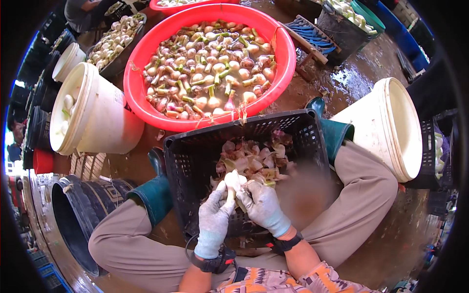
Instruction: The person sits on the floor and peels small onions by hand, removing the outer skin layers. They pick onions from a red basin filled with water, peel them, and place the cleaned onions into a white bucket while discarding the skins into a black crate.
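A white, mostly peeled garlic bulb (235, 179) is held up over a black plastic crate (177, 168). My left hand (214, 219), in a pale grey-blue glove, grips it from below and left by its stem. From the right, my gloved right hand (264, 207) pinches at the bulb's side; whether a strip of skin is between its fingertips is too small to tell. Loose pinkish-white garlic peels (254, 158) lie in the crate beneath. Beyond the crate stands a big red basin (134, 85) of water, full of unpeeled garlic bulbs (202, 63) with cut green stems.
At left, a white bucket (105, 110) holds peeled bulbs; another white bucket (373, 127) tilts at right. A dark bucket (93, 210) lies by my left knee. Near the basin's right sits a small stool with blue straps (312, 36). My green boots (159, 195) flank the crate.
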`<state>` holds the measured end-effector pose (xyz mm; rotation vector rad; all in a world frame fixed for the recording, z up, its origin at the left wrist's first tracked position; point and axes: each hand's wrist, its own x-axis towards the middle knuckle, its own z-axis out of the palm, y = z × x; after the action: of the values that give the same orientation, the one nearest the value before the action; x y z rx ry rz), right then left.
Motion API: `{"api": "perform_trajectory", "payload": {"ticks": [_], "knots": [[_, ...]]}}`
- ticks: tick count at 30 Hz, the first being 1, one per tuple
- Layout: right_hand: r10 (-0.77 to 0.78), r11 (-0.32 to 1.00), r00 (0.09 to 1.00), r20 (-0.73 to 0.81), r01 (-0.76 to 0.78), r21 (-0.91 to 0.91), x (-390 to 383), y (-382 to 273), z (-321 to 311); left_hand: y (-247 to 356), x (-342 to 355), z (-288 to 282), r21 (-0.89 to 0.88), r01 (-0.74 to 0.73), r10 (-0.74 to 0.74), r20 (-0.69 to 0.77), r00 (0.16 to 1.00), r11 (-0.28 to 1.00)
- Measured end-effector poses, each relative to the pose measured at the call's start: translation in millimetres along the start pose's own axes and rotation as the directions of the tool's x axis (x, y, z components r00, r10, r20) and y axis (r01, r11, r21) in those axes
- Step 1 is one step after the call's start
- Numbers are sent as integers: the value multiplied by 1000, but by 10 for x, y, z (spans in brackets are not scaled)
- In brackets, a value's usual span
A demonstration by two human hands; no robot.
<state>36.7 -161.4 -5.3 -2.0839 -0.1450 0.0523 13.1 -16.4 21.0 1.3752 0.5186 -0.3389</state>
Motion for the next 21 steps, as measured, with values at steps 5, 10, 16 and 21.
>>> {"api": "perform_trajectory", "payload": {"ticks": [5, 10, 16, 21], "knots": [[328, 944, 915, -236, -327, 43, 121, 83, -285, 54, -15, -199, -181, 44, -24, 112, 993, 983], [204, 916, 963, -176, -251, -314, 33, -90, -470, 52, -56, -236, -384, 49, 39, 218, 975, 922], [87, 995, 989, -120, -91, -36, -53, -245, -113, -38, -76, -113, -404, 52, 51, 239, 970, 913], [62, 996, 978, -201, -74, -53, 10, -203, -82, -38, -40, -76, -376, 154, -46, 279, 959, 914]]}}
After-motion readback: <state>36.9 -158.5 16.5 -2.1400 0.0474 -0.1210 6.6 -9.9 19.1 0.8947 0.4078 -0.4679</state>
